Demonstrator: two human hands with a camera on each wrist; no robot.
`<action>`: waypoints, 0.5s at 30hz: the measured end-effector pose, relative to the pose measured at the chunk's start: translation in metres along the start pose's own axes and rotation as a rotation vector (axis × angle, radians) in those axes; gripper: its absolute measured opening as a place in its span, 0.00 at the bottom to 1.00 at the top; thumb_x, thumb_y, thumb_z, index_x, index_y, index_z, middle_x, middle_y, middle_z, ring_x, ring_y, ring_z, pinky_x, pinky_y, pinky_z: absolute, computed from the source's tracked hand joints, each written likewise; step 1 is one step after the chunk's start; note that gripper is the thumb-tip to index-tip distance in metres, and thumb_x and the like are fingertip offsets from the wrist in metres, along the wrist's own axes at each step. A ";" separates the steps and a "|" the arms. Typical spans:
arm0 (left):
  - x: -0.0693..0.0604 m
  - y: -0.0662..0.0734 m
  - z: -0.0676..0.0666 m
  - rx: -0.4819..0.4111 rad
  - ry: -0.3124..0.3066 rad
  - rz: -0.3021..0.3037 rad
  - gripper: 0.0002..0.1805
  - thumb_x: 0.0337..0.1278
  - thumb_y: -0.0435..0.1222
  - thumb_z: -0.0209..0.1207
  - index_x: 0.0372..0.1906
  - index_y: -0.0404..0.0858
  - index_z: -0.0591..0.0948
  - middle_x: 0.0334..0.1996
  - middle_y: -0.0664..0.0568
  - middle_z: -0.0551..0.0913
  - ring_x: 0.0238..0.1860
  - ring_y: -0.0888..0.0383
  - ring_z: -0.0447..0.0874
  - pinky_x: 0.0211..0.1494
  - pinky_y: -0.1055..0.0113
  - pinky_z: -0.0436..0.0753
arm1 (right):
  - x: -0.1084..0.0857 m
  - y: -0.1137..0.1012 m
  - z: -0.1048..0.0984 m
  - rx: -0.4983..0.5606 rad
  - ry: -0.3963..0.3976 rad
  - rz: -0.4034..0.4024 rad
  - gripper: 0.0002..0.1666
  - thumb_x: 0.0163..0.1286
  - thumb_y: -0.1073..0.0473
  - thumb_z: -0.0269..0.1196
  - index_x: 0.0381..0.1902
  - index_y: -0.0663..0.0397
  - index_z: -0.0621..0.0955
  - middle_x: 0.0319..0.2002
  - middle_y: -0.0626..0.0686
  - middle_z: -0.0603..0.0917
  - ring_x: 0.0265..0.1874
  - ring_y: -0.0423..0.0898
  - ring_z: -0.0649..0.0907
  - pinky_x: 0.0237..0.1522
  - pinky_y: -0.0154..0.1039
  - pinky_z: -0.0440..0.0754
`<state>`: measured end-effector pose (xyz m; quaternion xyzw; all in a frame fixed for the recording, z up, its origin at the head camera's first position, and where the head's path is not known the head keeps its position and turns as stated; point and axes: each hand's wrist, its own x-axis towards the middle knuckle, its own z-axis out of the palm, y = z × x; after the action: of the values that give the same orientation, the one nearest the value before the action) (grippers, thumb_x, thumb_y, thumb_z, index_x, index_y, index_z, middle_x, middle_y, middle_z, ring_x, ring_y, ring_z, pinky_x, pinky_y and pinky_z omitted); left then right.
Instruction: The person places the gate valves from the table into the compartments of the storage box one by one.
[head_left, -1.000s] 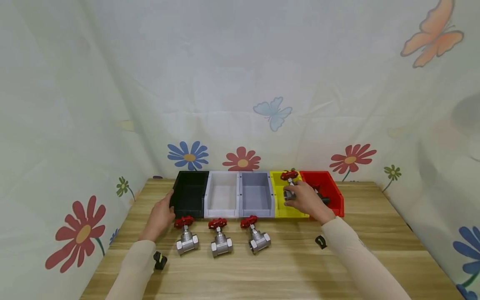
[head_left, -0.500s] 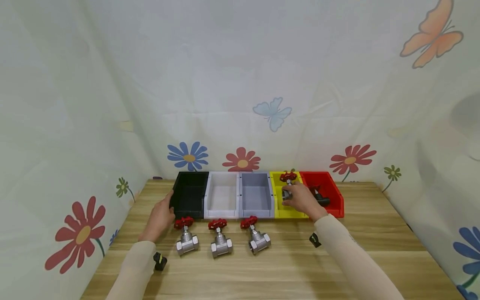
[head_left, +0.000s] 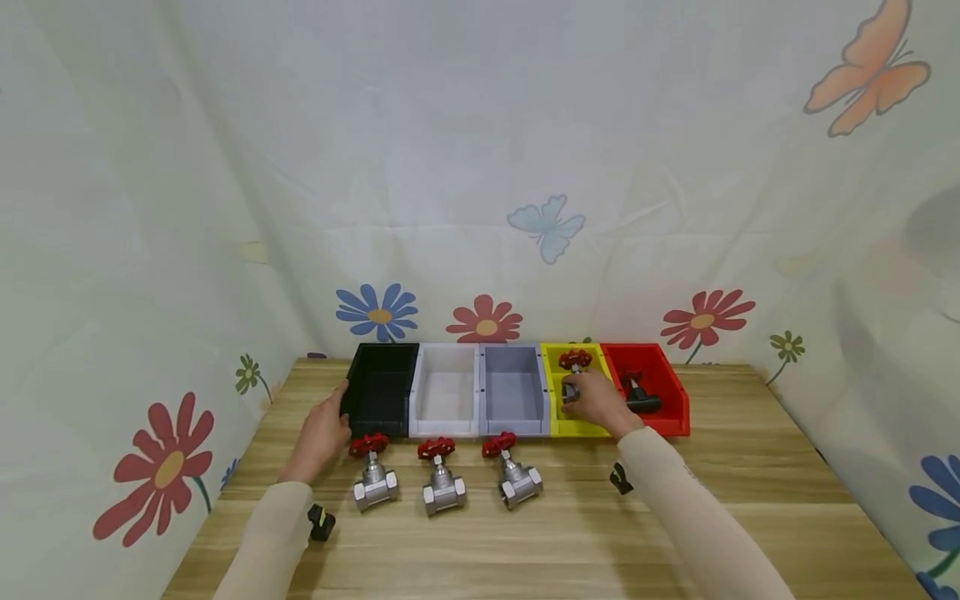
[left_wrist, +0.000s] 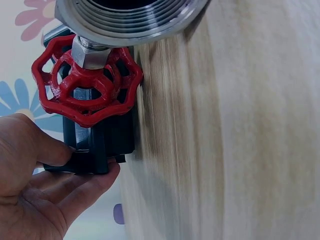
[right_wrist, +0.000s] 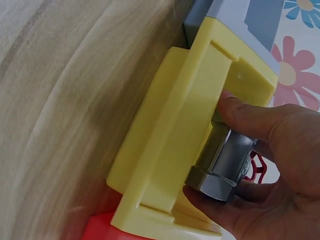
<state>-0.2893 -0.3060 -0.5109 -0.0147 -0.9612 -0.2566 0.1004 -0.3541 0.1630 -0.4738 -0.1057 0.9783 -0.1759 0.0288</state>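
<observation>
My right hand (head_left: 600, 400) grips the steel body of a red-wheeled valve (head_left: 571, 392) inside the yellow bin (head_left: 581, 429). In the right wrist view, thumb and fingers lie on both sides of the valve body (right_wrist: 227, 155), within the yellow bin's walls (right_wrist: 165, 130). My left hand (head_left: 321, 433) holds the left side of the black bin (head_left: 378, 400); in the left wrist view its thumb and fingers pinch the bin's edge (left_wrist: 85, 162). Three more valves with red wheels (head_left: 375, 485) (head_left: 444, 490) (head_left: 519, 481) lie on the table before the bins.
White (head_left: 445, 427) and grey (head_left: 513, 427) bins stand between the black and yellow ones. At the right end, the red bin (head_left: 678, 417) holds a black-handled item (head_left: 642, 403). A patterned curtain (head_left: 480, 167) hangs behind the wooden table (head_left: 525, 550).
My right hand has moved slightly left and lower into the yellow bin with the valve, showing more of the black item in the red bin. My left hand has stayed put.
</observation>
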 end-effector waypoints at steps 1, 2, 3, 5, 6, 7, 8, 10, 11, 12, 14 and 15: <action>0.000 0.000 0.000 0.001 0.001 0.002 0.36 0.59 0.25 0.52 0.74 0.29 0.58 0.55 0.22 0.76 0.44 0.38 0.81 0.52 0.42 0.78 | 0.001 0.000 0.001 0.001 -0.004 0.001 0.33 0.55 0.53 0.75 0.60 0.54 0.81 0.53 0.59 0.82 0.49 0.54 0.77 0.58 0.53 0.78; 0.000 0.000 0.000 0.000 0.001 0.001 0.36 0.59 0.25 0.52 0.74 0.28 0.58 0.55 0.22 0.76 0.44 0.38 0.81 0.52 0.42 0.78 | 0.002 0.001 0.001 0.006 -0.008 0.005 0.34 0.55 0.53 0.75 0.60 0.55 0.81 0.53 0.59 0.82 0.49 0.54 0.77 0.58 0.53 0.78; 0.000 0.000 0.000 0.000 0.002 0.000 0.36 0.59 0.25 0.52 0.74 0.29 0.58 0.56 0.22 0.76 0.45 0.38 0.81 0.53 0.41 0.78 | 0.003 0.001 0.002 0.008 -0.010 0.004 0.34 0.55 0.54 0.75 0.59 0.55 0.81 0.53 0.59 0.82 0.50 0.55 0.77 0.59 0.54 0.78; 0.000 0.000 0.000 -0.002 0.000 -0.004 0.36 0.59 0.25 0.52 0.74 0.29 0.58 0.56 0.22 0.76 0.46 0.36 0.81 0.53 0.41 0.78 | 0.004 0.002 0.004 0.005 -0.014 0.002 0.34 0.55 0.54 0.75 0.59 0.56 0.81 0.53 0.59 0.83 0.50 0.55 0.78 0.59 0.54 0.77; 0.000 0.001 0.000 -0.002 -0.002 -0.005 0.36 0.59 0.25 0.52 0.74 0.29 0.58 0.57 0.22 0.76 0.47 0.36 0.81 0.53 0.41 0.78 | 0.005 0.002 0.005 0.003 -0.016 0.001 0.34 0.54 0.54 0.76 0.59 0.56 0.81 0.53 0.59 0.83 0.51 0.55 0.78 0.60 0.54 0.77; 0.000 0.001 0.000 -0.004 -0.002 -0.006 0.36 0.60 0.25 0.52 0.74 0.29 0.58 0.57 0.22 0.75 0.48 0.35 0.81 0.54 0.41 0.77 | 0.006 0.003 0.007 0.002 -0.017 0.000 0.34 0.54 0.54 0.76 0.59 0.57 0.80 0.53 0.59 0.83 0.51 0.56 0.78 0.60 0.54 0.76; 0.000 0.001 0.000 -0.003 -0.002 -0.008 0.36 0.60 0.25 0.52 0.74 0.29 0.58 0.57 0.23 0.75 0.48 0.35 0.81 0.55 0.41 0.77 | 0.007 0.003 0.008 0.000 -0.018 0.000 0.35 0.55 0.54 0.75 0.60 0.57 0.80 0.54 0.59 0.83 0.52 0.56 0.78 0.61 0.54 0.76; 0.000 0.001 0.000 -0.003 -0.003 -0.010 0.36 0.60 0.25 0.52 0.74 0.29 0.58 0.57 0.23 0.75 0.47 0.36 0.81 0.54 0.41 0.77 | 0.009 0.004 0.010 0.000 -0.025 0.005 0.35 0.55 0.54 0.75 0.61 0.57 0.80 0.55 0.59 0.83 0.53 0.56 0.78 0.62 0.54 0.75; 0.000 0.001 0.000 -0.005 -0.004 -0.011 0.36 0.60 0.25 0.52 0.74 0.29 0.58 0.57 0.23 0.76 0.45 0.37 0.81 0.53 0.42 0.78 | 0.009 0.004 0.011 0.003 -0.031 0.007 0.36 0.55 0.54 0.75 0.61 0.57 0.79 0.56 0.60 0.82 0.54 0.56 0.77 0.63 0.55 0.75; 0.000 0.001 0.000 -0.007 -0.006 -0.012 0.36 0.60 0.25 0.52 0.74 0.29 0.57 0.56 0.23 0.76 0.42 0.39 0.81 0.51 0.43 0.78 | 0.010 0.004 0.012 0.006 -0.034 0.010 0.36 0.55 0.54 0.75 0.62 0.57 0.79 0.57 0.60 0.82 0.55 0.56 0.77 0.63 0.55 0.74; 0.000 0.001 0.000 -0.005 -0.004 -0.011 0.36 0.60 0.25 0.52 0.74 0.29 0.57 0.55 0.23 0.77 0.40 0.42 0.80 0.49 0.44 0.79 | 0.010 0.004 0.013 0.012 -0.039 0.014 0.36 0.56 0.54 0.75 0.63 0.57 0.78 0.58 0.60 0.81 0.56 0.57 0.77 0.64 0.55 0.74; 0.000 0.002 0.000 -0.004 -0.003 -0.009 0.36 0.60 0.25 0.52 0.74 0.29 0.58 0.55 0.24 0.77 0.39 0.43 0.80 0.49 0.45 0.79 | 0.011 0.005 0.013 0.012 -0.041 0.013 0.36 0.56 0.54 0.75 0.63 0.56 0.78 0.59 0.60 0.81 0.57 0.57 0.77 0.64 0.55 0.73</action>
<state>-0.2894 -0.3047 -0.5102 -0.0107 -0.9609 -0.2588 0.0978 -0.3640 0.1604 -0.4881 -0.1026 0.9771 -0.1792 0.0506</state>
